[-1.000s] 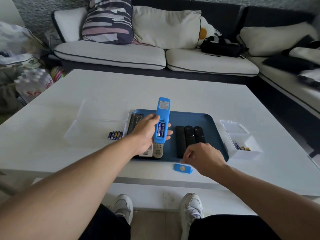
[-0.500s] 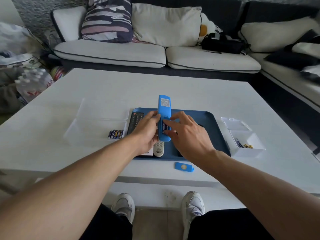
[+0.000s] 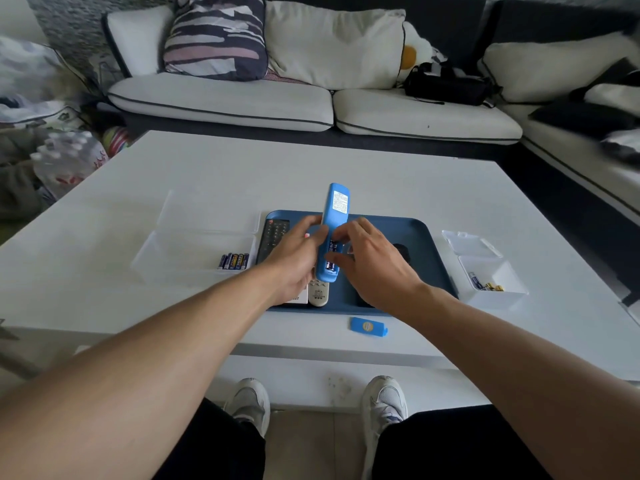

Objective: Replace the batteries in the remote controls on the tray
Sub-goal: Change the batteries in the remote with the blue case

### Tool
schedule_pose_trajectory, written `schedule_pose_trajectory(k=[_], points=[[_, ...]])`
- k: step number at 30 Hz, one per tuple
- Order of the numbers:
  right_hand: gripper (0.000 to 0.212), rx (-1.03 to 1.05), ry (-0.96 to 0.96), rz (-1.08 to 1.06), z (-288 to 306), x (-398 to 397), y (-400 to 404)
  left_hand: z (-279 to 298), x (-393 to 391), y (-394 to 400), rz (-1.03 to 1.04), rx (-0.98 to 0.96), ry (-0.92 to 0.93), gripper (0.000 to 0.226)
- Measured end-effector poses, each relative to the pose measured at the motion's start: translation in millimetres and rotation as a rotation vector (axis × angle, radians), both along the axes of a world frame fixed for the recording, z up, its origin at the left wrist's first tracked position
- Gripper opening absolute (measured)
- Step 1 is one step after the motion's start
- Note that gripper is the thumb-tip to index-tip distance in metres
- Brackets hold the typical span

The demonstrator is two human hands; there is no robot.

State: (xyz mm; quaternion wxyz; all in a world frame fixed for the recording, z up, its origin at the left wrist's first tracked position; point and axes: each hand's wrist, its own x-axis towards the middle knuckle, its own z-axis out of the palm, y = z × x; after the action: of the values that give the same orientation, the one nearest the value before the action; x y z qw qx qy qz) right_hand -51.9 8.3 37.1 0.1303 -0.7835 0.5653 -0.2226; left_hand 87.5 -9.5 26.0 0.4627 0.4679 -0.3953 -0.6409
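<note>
My left hand grips a blue remote, held back side up and tilted over the dark blue tray. Its battery bay is uncovered, with batteries showing in it. My right hand has its thumb and fingers at those batteries; whether it pinches one I cannot tell. The remote's blue battery cover lies on the white table in front of the tray. A black remote and a beige remote lie on the tray's left part. Dark remotes on the right part are mostly hidden by my right hand.
A clear box left of the tray holds several batteries. A small white box right of the tray holds a few more. A sofa with cushions stands behind the table. My shoes show under the table's front edge.
My right hand rose from the table's front edge near the cover to the blue remote's battery bay. My left hand lifted the remote slightly and tilted it.
</note>
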Motion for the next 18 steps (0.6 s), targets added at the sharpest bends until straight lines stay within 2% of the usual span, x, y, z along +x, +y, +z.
schedule_pose_trajectory(k=[3, 8, 11, 16, 18], points=[[0.017, 0.061, -0.144, -0.073, 4, 0, -3, 0, -1, -1, 0.009, 0.011, 0.016, 0.025], [0.018, 0.111, -0.319, -0.183, 9, 2, -8, 1, -2, -4, 0.040, 0.039, 0.062, 0.028], [0.018, 0.174, -0.415, -0.223, 10, 1, -13, -2, -3, -6, 0.053, 0.018, 0.021, 0.029], [0.031, 0.423, -0.707, -0.250, 14, 0, -17, -2, 0, -6, 0.044, -0.002, 0.036, 0.028], [0.033, 0.512, -0.753, -0.251, 16, 0, -17, -2, 2, -6, 0.035, 0.009, 0.050, 0.028]])
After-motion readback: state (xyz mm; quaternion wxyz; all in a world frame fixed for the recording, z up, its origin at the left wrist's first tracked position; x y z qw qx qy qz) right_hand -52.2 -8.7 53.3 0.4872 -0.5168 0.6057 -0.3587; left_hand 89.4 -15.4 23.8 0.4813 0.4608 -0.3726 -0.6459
